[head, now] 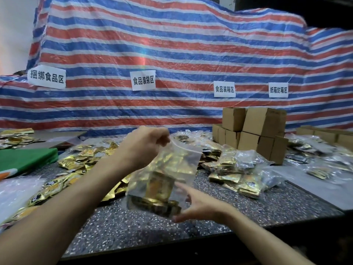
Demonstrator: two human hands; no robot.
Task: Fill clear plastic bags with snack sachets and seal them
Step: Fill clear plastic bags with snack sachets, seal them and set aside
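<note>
A clear plastic bag [172, 169] with several gold snack sachets inside hangs in the air above the speckled table [133, 226]. My left hand [145, 148] pinches the bag's top edge at its left corner. My right hand [196, 205] cups the bag's bottom right, fingers spread against the plastic, thumb under it. Loose gold sachets [80, 159] lie in a heap on the table behind my left arm.
Filled clear bags [240, 169] pile up to the right. Small cardboard boxes [256, 131] are stacked at the back right. A green board [24, 159] lies at the left. A striped tarp [172, 64] with white paper labels forms the backdrop.
</note>
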